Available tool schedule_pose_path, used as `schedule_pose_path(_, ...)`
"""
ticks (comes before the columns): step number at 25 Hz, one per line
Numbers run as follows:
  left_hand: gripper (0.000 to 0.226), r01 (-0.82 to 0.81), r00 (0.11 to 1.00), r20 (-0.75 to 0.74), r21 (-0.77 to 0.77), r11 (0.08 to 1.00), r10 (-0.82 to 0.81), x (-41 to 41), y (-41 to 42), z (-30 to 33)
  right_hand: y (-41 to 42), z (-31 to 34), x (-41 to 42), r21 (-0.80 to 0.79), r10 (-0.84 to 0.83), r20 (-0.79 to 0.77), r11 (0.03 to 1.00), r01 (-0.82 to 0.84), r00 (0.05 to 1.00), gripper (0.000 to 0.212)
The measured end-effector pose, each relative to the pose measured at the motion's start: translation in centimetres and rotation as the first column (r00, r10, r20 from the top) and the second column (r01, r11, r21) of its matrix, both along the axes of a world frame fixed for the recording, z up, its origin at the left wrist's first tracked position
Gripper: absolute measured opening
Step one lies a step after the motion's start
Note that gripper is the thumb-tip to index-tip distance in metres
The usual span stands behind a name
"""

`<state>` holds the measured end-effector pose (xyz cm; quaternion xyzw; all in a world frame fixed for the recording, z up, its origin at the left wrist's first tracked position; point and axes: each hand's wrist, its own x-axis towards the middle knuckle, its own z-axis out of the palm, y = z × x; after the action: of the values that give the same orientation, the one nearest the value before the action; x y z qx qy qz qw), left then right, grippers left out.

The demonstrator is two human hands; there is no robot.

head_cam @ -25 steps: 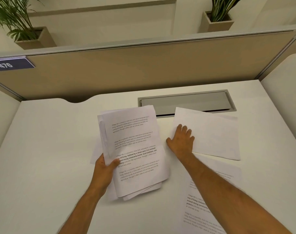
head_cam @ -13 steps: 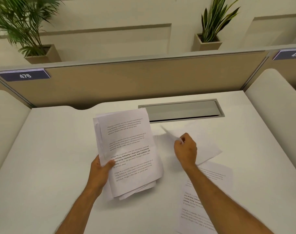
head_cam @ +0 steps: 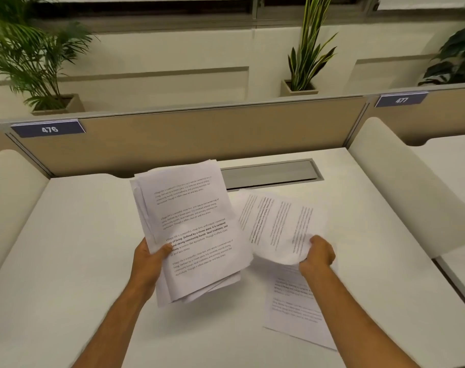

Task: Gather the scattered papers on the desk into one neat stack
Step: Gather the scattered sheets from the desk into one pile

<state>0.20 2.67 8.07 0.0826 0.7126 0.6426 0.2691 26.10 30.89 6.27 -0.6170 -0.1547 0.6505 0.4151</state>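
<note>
Here, looking down from my head, my left hand [head_cam: 149, 261] grips a loose, uneven sheaf of printed pages [head_cam: 189, 229] above the white table [head_cam: 66, 248], thumb on top, while my right hand [head_cam: 319, 254] is closed on the near edge of one lifted sheet [head_cam: 276, 224], which curls just beside the sheaf. One more page [head_cam: 300, 312] lies flat on the table under my right forearm. I judge I am mid-gathering: next this sheet should slide onto the sheaf, then the last page, then squaring the edges.
</note>
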Motion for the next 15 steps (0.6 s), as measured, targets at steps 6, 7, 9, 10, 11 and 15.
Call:
schedule_pose_path(6,0.030,0.013,1.000,0.003,-0.052,0.999,-0.012,0.5,-2.9,-1.0,-1.4,-3.7,3.4,0.004,0.379,0.212,0.921,-0.389,0.901,0.028)
schedule_pose_path(7,0.031,0.011,1.000,0.004,-0.059,0.998,-0.010,0.4,-3.3,-1.1,-1.2,-4.3,3.7,-0.035,0.448,0.289,0.888,-0.458,0.846,0.026)
schedule_pose_path(9,0.034,-0.003,1.000,0.003,-0.069,0.998,0.004,0.4,-4.1,-1.4,-1.6,-5.4,4.4,-0.129,0.572,0.424,0.806,-0.578,0.703,0.028)
schedule_pose_path(10,0.036,-0.014,1.000,0.003,-0.070,0.997,0.014,0.4,-4.4,-1.5,-2.0,-5.9,4.8,-0.163,0.613,0.477,0.766,-0.622,0.629,0.031)
schedule_pose_path(11,0.037,-0.025,1.000,0.003,-0.071,0.997,0.025,0.3,-4.8,-1.7,-2.3,-6.2,5.2,-0.183,0.632,0.531,0.735,-0.652,0.564,0.033)
schedule_pose_path(15,0.037,-0.038,0.999,0.013,-0.095,0.995,0.039,-0.1,-5.8,-2.1,-1.6,-5.8,6.0,-0.175,0.627,0.709,0.601,-0.780,0.324,0.036)
